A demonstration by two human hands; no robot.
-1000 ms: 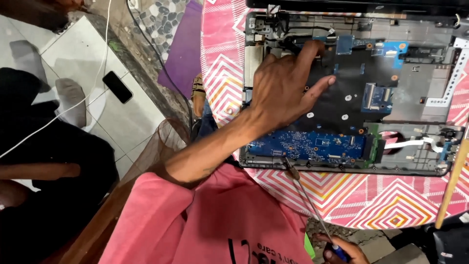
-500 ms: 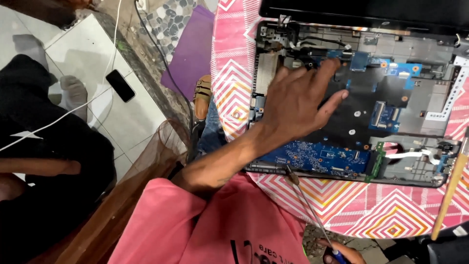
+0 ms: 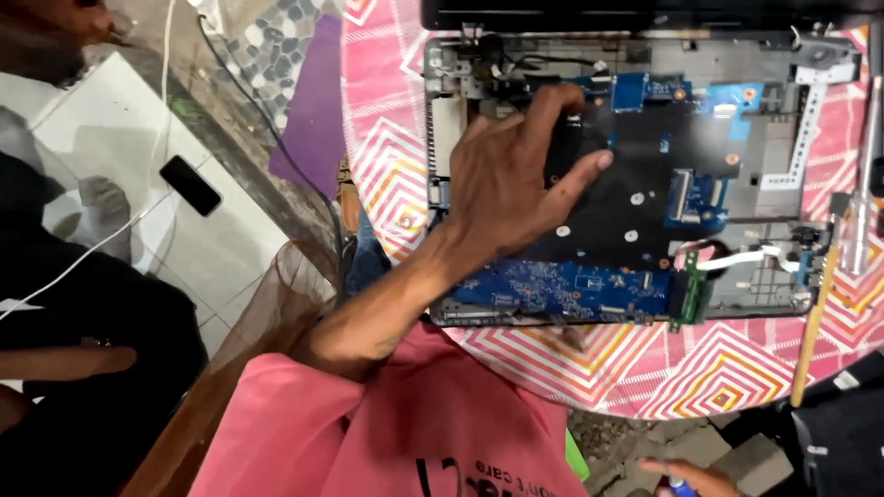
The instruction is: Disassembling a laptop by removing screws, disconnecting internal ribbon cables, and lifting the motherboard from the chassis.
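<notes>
An opened laptop base lies on a round table with a pink patterned cloth. Its blue motherboard is partly covered by a black sheet. My left hand rests flat on that sheet with its fingers spread, the index fingertip near the upper left of the board and the thumb pointing right. It holds nothing. My right hand shows only at the bottom edge, below the table, closed around a blue screwdriver handle. The shaft is out of sight.
A thin wooden stick and a clear-handled tool lie at the table's right edge. On the floor to the left are a black phone, a white cable and a purple mat. Another person in dark clothes sits at far left.
My left hand has slid a little up and right over the board. The screwdriver shaft seen earlier by the table's front edge is no longer visible; the view has shifted.
</notes>
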